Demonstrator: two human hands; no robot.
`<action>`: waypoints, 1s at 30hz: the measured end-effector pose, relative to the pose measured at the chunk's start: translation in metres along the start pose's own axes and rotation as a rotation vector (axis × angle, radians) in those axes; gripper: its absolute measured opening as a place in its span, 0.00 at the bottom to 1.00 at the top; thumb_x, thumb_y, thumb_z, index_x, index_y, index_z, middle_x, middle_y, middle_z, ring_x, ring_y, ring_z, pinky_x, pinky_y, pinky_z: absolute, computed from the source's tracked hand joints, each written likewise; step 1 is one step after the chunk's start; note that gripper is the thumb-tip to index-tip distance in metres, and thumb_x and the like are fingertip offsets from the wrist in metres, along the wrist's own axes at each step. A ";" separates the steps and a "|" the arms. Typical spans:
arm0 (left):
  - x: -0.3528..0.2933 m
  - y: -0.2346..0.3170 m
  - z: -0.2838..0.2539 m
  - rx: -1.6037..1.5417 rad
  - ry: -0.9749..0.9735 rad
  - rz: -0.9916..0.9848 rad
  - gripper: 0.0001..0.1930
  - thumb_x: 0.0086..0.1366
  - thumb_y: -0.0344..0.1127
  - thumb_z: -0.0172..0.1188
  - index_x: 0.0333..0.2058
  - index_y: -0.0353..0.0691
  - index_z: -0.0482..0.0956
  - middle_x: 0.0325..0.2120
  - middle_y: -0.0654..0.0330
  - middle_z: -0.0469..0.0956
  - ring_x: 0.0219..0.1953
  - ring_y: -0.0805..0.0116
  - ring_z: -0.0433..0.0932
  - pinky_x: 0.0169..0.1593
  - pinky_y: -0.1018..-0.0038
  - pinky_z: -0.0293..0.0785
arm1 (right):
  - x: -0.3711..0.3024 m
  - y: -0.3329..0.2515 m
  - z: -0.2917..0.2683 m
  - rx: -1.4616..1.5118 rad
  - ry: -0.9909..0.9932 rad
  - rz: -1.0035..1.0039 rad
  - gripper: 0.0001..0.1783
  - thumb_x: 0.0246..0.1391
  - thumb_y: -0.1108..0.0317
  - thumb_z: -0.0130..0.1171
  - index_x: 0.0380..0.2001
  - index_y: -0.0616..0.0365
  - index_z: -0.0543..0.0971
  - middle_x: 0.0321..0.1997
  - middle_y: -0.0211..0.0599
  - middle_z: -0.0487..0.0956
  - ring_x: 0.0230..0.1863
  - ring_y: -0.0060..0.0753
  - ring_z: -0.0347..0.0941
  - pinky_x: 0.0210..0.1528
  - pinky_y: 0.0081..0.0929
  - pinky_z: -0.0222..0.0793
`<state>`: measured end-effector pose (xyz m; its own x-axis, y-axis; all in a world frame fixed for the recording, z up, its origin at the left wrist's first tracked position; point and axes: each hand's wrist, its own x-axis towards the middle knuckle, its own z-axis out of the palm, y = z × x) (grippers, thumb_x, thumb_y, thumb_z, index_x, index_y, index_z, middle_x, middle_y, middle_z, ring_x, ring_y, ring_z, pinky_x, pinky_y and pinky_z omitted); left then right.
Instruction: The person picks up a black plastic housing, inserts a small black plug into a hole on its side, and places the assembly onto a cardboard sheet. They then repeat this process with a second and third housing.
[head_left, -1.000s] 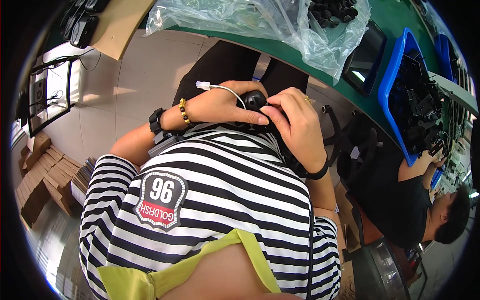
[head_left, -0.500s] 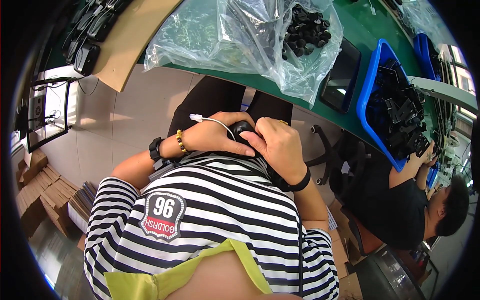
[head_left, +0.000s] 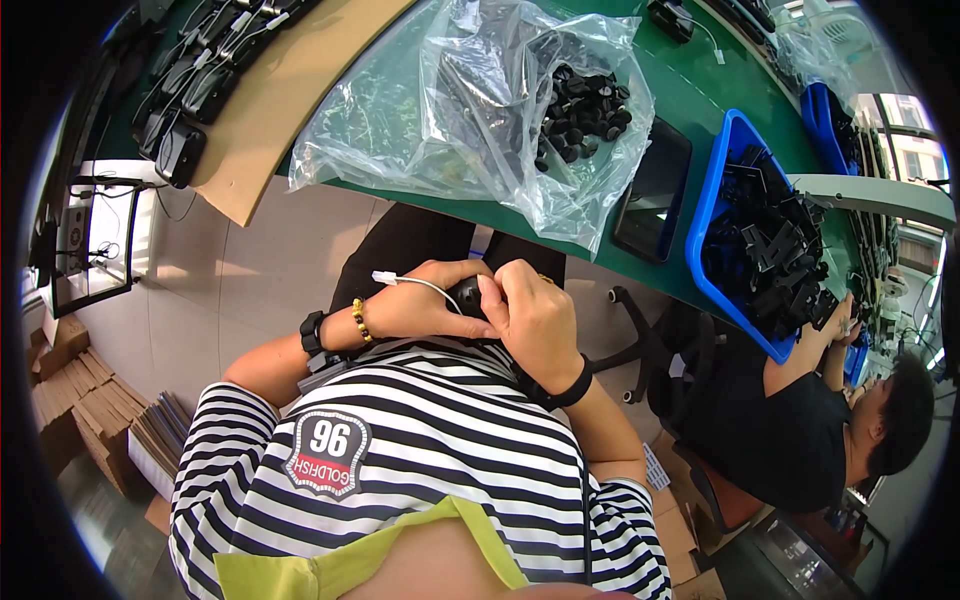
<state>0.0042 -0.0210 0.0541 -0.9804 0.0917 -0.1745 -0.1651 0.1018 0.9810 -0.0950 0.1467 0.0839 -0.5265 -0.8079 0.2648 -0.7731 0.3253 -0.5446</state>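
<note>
Close to my belly, a black rounded device (head_left: 466, 297) sits between my two hands, mostly covered by fingers. My left hand (head_left: 415, 305) is closed around its left side. From the device a thin white cable runs over the back of that hand and ends in a small white plug (head_left: 383, 277). My right hand (head_left: 535, 315) is curled against the device's right side, thumb and bent forefinger pressed to its top. Whether a small part is also pinched there is hidden. Beyond the hands, a clear plastic bag (head_left: 400, 130) with small black round parts (head_left: 585, 115) lies on the green table.
A dark flat panel (head_left: 655, 190) and a blue bin (head_left: 700, 255) of black brackets lie along the table edge. Several black devices with white cables (head_left: 205, 95) stand at far left beside a tan board (head_left: 265, 130). A co-worker (head_left: 780, 420) sits at right; cardboard (head_left: 95, 400) is stacked left.
The view has shifted, so the table and bag sit lower in the picture. Both hands keep nearly the same hold on the device, with the right fingers slightly shifted.
</note>
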 end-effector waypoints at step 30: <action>0.005 0.016 -0.015 0.238 -0.031 0.023 0.25 0.57 0.46 0.75 0.47 0.37 0.79 0.35 0.53 0.84 0.37 0.59 0.85 0.42 0.68 0.79 | -0.008 0.010 -0.015 -0.028 -0.274 -0.077 0.14 0.60 0.59 0.64 0.37 0.59 0.76 0.33 0.40 0.75 0.30 0.47 0.76 0.30 0.36 0.73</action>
<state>-0.0051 -0.0341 0.0699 -0.9793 0.1264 -0.1581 -0.1089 0.3292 0.9380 -0.1041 0.1640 0.0885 -0.3533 -0.9323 0.0770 -0.8186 0.2682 -0.5079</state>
